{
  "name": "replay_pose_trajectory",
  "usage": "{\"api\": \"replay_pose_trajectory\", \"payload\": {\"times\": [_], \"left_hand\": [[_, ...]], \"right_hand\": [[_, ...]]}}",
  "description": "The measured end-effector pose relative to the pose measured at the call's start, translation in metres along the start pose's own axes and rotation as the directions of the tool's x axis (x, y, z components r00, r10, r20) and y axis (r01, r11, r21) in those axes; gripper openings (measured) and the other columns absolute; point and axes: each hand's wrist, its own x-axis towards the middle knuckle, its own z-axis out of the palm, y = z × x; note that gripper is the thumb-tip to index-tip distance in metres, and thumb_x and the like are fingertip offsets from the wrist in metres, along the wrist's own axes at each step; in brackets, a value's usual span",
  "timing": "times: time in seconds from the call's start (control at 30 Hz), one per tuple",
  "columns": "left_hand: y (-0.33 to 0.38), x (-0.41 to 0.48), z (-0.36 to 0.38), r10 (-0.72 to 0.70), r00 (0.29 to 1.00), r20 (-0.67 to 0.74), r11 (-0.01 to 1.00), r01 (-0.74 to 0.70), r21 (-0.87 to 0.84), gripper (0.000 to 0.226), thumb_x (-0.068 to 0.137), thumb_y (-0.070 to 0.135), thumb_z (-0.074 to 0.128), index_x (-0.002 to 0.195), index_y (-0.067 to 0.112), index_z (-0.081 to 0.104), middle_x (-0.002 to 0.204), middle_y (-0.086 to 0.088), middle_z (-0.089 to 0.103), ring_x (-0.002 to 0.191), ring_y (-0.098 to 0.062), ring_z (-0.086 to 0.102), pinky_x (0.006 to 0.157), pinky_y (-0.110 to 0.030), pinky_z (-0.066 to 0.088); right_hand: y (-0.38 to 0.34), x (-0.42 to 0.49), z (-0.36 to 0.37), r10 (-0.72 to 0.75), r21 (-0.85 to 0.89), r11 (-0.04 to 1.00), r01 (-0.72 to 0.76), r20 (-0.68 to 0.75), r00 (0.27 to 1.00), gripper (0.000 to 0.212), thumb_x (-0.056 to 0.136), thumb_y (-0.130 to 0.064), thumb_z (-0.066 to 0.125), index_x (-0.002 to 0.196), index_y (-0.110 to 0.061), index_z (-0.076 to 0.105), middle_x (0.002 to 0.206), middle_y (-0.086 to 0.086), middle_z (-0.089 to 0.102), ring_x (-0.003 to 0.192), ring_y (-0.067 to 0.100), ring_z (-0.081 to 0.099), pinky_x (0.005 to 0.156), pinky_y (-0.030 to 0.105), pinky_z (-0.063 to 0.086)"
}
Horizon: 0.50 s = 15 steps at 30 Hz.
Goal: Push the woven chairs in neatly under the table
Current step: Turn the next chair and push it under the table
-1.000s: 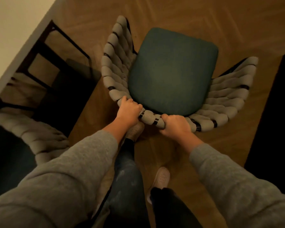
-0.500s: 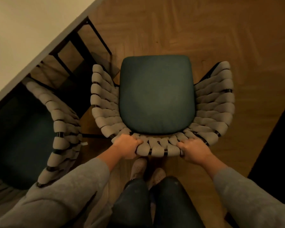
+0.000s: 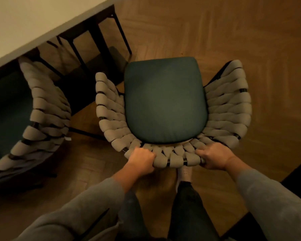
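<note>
A woven chair [image 3: 229, 108] with grey padded straps and a dark green seat cushion stands on the wood floor in the middle of the view. Its open front faces away from me, beside the table's corner. My left hand [image 3: 141, 158] grips the top rail of its backrest left of centre. My right hand [image 3: 214, 158] grips the same rail further right. The white table [image 3: 30, 23] fills the upper left corner, its edge running diagonally. A second woven chair [image 3: 47, 108] stands at the left, its seat partly under the table.
Black metal table legs and frame bars [image 3: 101, 42] stand under the table edge, just left of the chair I hold. Herringbone wood floor [image 3: 233, 32] stretches ahead and to the right. A dark rug or furniture edge [image 3: 299, 178] lies at the right. My legs stand right behind the chair.
The chair has turned and now sits squarely in front of me, nearer the table. My hands have spread further apart on the backrest rail. More of the table and the second chair has come into view.
</note>
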Motion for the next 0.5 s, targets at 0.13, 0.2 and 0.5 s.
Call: {"api": "replay_pose_trajectory", "payload": {"times": [0.13,0.2,0.5], "left_hand": [[0.051,0.009,0.007,-0.147,0.989,-0.004,0.975,0.145,-0.167,0.029,0.092,0.033,0.054,0.118,0.022,0.059,0.114,-0.001,0.064,0.101,-0.020,0.061,0.093,-0.035,0.047],[0.072,0.016,0.005,-0.197,0.980,0.003,0.954,0.193,-0.230,0.030,0.092,0.033,0.055,0.119,0.021,0.058,0.115,-0.001,0.064,0.102,-0.019,0.061,0.093,-0.034,0.048],[0.053,0.047,-0.029,-0.357,0.932,-0.064,0.901,0.326,-0.287,0.030,0.087,0.038,0.054,0.113,0.025,0.061,0.110,0.002,0.067,0.098,-0.019,0.063,0.083,-0.033,0.051]], "right_hand": [[0.053,-0.006,-0.004,-0.193,-0.042,0.980,0.196,0.066,0.979,0.034,0.051,-0.030,0.085,0.068,-0.020,0.058,0.054,0.001,0.056,0.040,0.022,0.053,0.035,0.022,0.037],[0.080,-0.002,-0.010,-0.254,-0.079,0.962,0.261,0.086,0.963,0.034,0.052,-0.032,0.085,0.067,-0.022,0.057,0.053,0.000,0.056,0.039,0.021,0.052,0.034,0.022,0.037],[0.126,0.087,-0.066,-0.399,-0.212,0.879,0.427,0.166,0.902,0.022,0.075,-0.034,0.071,0.091,-0.020,0.064,0.078,0.005,0.068,0.069,0.024,0.066,0.055,0.026,0.037]]}}
